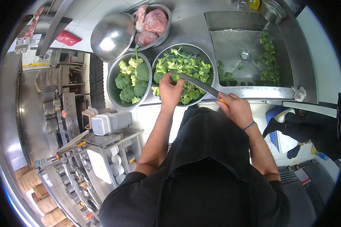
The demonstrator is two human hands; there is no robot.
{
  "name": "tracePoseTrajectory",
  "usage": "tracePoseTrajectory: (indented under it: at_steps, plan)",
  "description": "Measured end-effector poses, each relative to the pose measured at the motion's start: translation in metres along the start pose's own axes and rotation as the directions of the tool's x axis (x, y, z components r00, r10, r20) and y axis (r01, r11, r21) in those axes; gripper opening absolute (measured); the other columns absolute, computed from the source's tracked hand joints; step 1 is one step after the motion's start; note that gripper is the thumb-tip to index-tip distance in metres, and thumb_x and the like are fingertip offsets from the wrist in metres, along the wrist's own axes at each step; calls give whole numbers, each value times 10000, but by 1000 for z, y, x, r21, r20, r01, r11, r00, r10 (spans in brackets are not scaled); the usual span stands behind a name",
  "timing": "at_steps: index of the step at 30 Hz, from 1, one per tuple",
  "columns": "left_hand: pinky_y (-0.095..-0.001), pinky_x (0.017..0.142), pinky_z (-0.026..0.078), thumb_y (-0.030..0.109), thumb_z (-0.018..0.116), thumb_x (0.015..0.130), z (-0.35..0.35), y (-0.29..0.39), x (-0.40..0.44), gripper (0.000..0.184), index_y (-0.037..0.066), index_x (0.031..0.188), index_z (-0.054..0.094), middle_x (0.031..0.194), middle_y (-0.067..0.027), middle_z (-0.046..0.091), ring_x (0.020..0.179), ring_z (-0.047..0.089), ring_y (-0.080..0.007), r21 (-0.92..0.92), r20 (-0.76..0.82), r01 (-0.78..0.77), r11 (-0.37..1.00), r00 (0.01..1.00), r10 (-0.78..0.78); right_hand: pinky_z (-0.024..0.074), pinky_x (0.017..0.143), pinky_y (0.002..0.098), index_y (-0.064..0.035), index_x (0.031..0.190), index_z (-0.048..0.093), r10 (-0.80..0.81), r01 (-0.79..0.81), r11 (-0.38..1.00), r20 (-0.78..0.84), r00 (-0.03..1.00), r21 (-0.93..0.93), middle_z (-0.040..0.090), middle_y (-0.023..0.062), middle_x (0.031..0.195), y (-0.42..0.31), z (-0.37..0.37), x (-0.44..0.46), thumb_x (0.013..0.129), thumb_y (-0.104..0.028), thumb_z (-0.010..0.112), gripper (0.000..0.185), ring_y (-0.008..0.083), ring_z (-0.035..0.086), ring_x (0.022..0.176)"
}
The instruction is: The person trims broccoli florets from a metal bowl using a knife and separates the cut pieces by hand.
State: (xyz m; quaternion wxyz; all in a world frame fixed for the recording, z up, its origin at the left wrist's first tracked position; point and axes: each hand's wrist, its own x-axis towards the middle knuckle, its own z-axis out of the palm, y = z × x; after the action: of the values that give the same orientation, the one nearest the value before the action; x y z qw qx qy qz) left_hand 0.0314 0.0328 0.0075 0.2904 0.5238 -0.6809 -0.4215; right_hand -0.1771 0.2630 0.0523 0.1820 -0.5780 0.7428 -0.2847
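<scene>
A person in black works at a steel counter (185,22), bent over a wide bowl (210,59) heaped with cut broccoli (189,64). The right hand (236,108) is wrapped firmly around the yellow handle of a knife (195,83), its blade slanting over the bowl's near side. At the tip, the left hand (171,90) bends its fingers inward among the greens; they hide what lies beneath, and whether they pinch a piece cannot be told. Just beside it, to the left, a second bowl (111,85) holds larger broccoli heads (141,72) and some paler pieces. Behind the pair, raw meat (155,22) fills a third bowl (168,30), with an upturned colander (111,36) leaning close by. To the right, more florets (269,53) lie in the sink (231,43), most along its right side and a few in its near left corner; a wadded cloth (299,94) rests on the sink's near edge. The step in hand appears to be cutting the broccoli down to small florets, with the heads in the left bowl seemingly uncut or only partly trimmed. The next move would call for a steady piece under the left hand, fingertips tucked clear of the edge, and a short, controlled stroke that lets the cut bits drop inside the bowl.
</scene>
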Motion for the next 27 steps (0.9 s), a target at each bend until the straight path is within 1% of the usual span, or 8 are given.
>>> tracePoseTrajectory:
  at_steps: [3, 6, 12, 15, 18, 22, 26, 27]
  plan:
    - [-370, 706, 578, 188, 823, 859, -2, 4, -1, 461, -52, 1229, 691, 1017, -158, 605, 798, 659, -231, -8, 13, 22, 1000, 1000, -22, 592, 705, 501, -117, 1298, 738, -7, 7, 1000, -16, 1000, 25, 741, 137, 947, 0, 5, 4, 1073, -407, 669, 373, 397, 737, 820]
    - [-319, 656, 692, 66, 749, 934, 6, -5, -8, 416, -122, 1286, 629, 982, -77, 538, 744, 678, -161, 164, 74, -180, 970, 983, 170, 588, 720, 512, -107, 1279, 739, 24, -25, 999, 5, 1000, 32, 741, 147, 946, -4, 7, 11, 1076, -411, 662, 374, 407, 733, 825]
    - [-324, 676, 696, 62, 746, 935, 7, -9, -10, 416, -117, 1288, 619, 1186, -138, 554, 837, 700, -175, 129, 12, -130, 983, 991, 130, 581, 748, 534, -97, 1234, 759, 15, -12, 995, -22, 1000, 103, 754, 170, 966, -5, 17, 21, 1081, -424, 644, 379, 420, 735, 862]
    - [-328, 692, 701, 59, 732, 951, 7, -4, -17, 415, -114, 1307, 605, 1290, -165, 541, 890, 711, -181, 53, 89, -86, 995, 993, 81, 580, 774, 537, -90, 1241, 765, 91, -92, 994, 33, 995, 52, 762, 181, 983, 0, 20, 30, 1081, -422, 643, 388, 424, 737, 902]
    - [-332, 696, 693, 45, 718, 968, 17, 16, -33, 388, -82, 1317, 605, 1257, -161, 582, 895, 722, -186, -43, 80, -81, 996, 993, 84, 584, 813, 528, -72, 1256, 769, 136, -139, 986, 32, 990, 96, 773, 193, 1027, 10, 19, 39, 1076, -405, 660, 393, 424, 739, 947]
    - [-370, 760, 648, 101, 635, 1039, -2, 35, -25, 364, 13, 1386, 568, 1095, -103, 634, 894, 691, -220, -461, 246, 379, 803, 923, -295, 590, 863, 502, -50, 1264, 776, 132, -112, 949, -50, 990, 293, 784, 213, 1113, 10, 3, 36, 1063, -370, 695, 387, 425, 744, 1003]
    - [-385, 697, 560, 137, 626, 1036, -12, 9, -13, 435, -11, 1435, 534, 1245, -138, 575, 855, 605, -217, -676, 374, 562, 476, 819, -435, 603, 852, 430, -41, 1283, 774, 72, -51, 933, -46, 996, 356, 794, 195, 1118, 10, -14, 20, 1017, -295, 783, 368, 384, 763, 961]
    - [-375, 668, 507, 163, 598, 1051, -13, 18, -14, 347, -6, 1351, 553, 1201, -123, 570, 826, 566, -210, -690, 381, 579, 433, 800, -464, 602, 825, 405, -58, 1302, 771, 24, -7, 936, -43, 999, 353, 795, 160, 1072, 10, -16, 16, 984, -259, 825, 380, 360, 764, 917]
